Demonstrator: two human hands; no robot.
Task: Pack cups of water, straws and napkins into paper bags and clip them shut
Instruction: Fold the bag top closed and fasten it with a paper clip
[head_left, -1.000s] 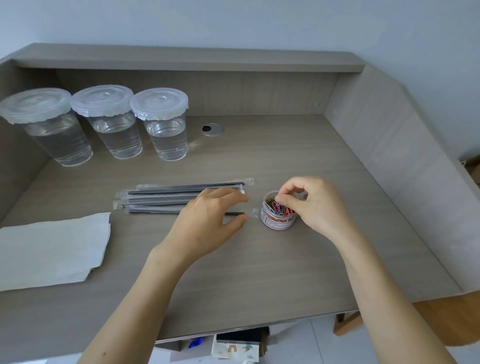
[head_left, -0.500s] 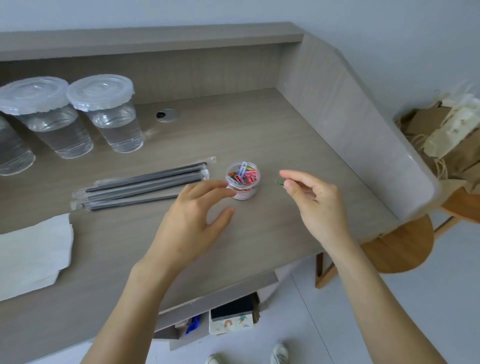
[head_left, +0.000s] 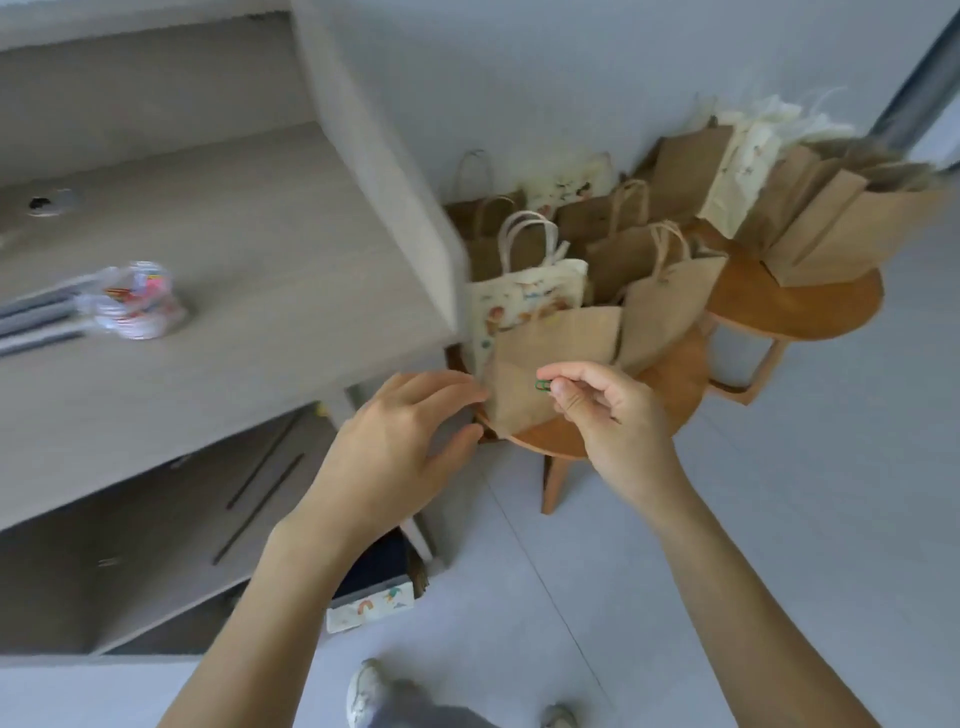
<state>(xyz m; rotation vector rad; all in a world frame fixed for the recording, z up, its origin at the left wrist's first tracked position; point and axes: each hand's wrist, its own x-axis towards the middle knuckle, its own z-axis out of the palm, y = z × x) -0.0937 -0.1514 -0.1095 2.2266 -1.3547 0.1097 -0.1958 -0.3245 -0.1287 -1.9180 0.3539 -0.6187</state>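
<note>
My right hand (head_left: 602, 410) pinches a small green paper clip (head_left: 543, 385) between thumb and forefinger, just in front of a brown paper bag (head_left: 550, 364) with its top folded over. That bag stands on a round wooden stool (head_left: 670, 384) to the right of the desk. My left hand (head_left: 400, 441) is open, its fingertips at the bag's left edge. The little tub of coloured paper clips (head_left: 136, 301) sits blurred on the desk (head_left: 249, 291), beside the wrapped black straws (head_left: 36, 317). The cups and napkins are out of view.
Several more paper bags, brown and cream printed (head_left: 524, 296), crowd this stool and a second wooden stool (head_left: 795, 306) behind it. The desk's side wall (head_left: 384, 156) rises between desk and stools. Grey floor tiles, a box (head_left: 371, 603) under the desk and my shoes lie below.
The view swung right from the desk to the stools. My right hand took a green clip from the tub and carried it to the folded brown bag; my left hand followed to the bag's edge.
</note>
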